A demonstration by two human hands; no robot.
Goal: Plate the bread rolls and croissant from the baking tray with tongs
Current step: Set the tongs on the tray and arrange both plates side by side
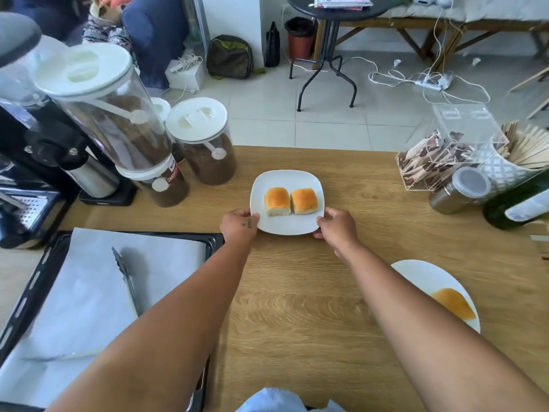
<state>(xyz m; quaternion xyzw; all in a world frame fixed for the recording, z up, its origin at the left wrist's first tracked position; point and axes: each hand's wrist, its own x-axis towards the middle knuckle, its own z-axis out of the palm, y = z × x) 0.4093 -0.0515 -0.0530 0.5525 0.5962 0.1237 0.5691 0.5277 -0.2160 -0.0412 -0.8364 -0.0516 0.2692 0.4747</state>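
Two bread rolls [290, 201] sit between left hand [239, 225] and right hand [338, 226], both gripping their plate [285, 226].

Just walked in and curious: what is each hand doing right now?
Left hand: closed on the near-left edge of the square plate with two bread rolls.
Right hand: closed on its near-right edge.

We grip the plate [285, 226] with left hand [239, 226] and right hand [338, 226]; two rolls [290, 201] sit on it. Tongs [126, 276] lie on the tray [17, 307].

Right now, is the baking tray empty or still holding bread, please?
Empty of bread: the baking tray shows only parchment and the tongs.
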